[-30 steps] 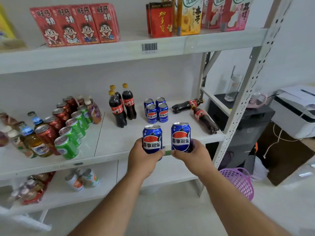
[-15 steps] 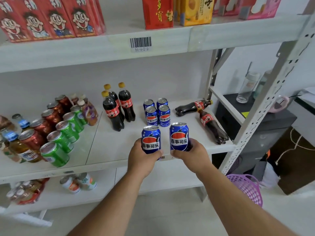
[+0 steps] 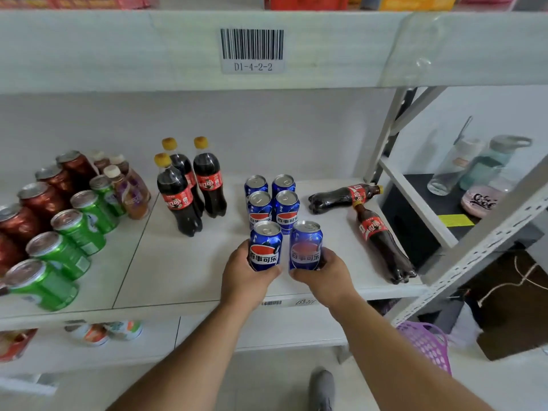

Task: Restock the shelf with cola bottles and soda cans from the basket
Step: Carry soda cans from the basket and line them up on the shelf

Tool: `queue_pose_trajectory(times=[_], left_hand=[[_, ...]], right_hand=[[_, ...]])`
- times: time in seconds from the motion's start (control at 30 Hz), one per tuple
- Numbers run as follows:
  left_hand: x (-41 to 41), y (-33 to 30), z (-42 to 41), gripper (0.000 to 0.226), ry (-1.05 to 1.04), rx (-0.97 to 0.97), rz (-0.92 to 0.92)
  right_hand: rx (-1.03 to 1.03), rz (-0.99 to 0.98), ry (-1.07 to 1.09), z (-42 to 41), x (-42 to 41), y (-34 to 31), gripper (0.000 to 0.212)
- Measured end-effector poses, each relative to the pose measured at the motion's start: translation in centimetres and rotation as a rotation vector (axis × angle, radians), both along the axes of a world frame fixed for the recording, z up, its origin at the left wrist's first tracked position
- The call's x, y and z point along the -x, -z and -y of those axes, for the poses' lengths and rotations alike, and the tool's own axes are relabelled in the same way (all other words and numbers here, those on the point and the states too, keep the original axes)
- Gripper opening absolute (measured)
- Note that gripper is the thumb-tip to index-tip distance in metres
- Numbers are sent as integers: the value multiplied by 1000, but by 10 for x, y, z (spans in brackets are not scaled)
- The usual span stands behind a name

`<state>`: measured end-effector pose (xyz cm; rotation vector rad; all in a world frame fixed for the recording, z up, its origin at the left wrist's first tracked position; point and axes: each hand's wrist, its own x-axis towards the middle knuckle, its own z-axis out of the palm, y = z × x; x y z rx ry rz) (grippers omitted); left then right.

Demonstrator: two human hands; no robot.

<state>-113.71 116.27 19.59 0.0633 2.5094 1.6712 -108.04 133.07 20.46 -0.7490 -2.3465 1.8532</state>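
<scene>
Got a glossy blue can in each of my hands: left hand (image 3: 246,274) wraps one can (image 3: 265,246), right hand (image 3: 321,272) the other can (image 3: 305,246), near the flat white shelf's (image 3: 184,271) front edge.

This looks like a small shop's stockroom or a mock store aisle. White metal shelving (image 3: 184,262) carries drinks grouped by kind: green cans (image 3: 77,229), red cans (image 3: 38,203), cola bottles (image 3: 189,188) and blue cans (image 3: 271,200). A barcode label (image 3: 252,50) reading D1-4-2-2 is stuck on the shelf edge above. A purple basket (image 3: 427,345) sits on the floor, and blurred bottles (image 3: 480,164) stand beside the rack.
</scene>
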Motion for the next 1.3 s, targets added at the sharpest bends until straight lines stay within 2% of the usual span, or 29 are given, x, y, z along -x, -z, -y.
queue_pose_trajectory(times=[0.1,0.27,0.4,0.73,0.87,1.03,1.3], left_hand=[[15,15,-7,62,-27,10,-2],[34,37,-11,71,-57,39,-4],[44,47,-15,70,-96,3,-2],[44,53,-20,85,-63,20,-52],[34,55,-17,77,-33,47,-61],[34,57,-15,69,-54,59,12],[48,57,-16,71,-56,70,7]], right_hand=[[-15,-4,-35,-7,22,13,50],[-119,-34,-76,-11,46,25,37],[-164,-65,-73,-11,56,33,31],[-151,-77,-80,-9,54,41,64],[-210,-115,-23,-4,51,45,55],[-304,-85,46,1,52,50,46],[-275,-77,48,1,68,51,44]])
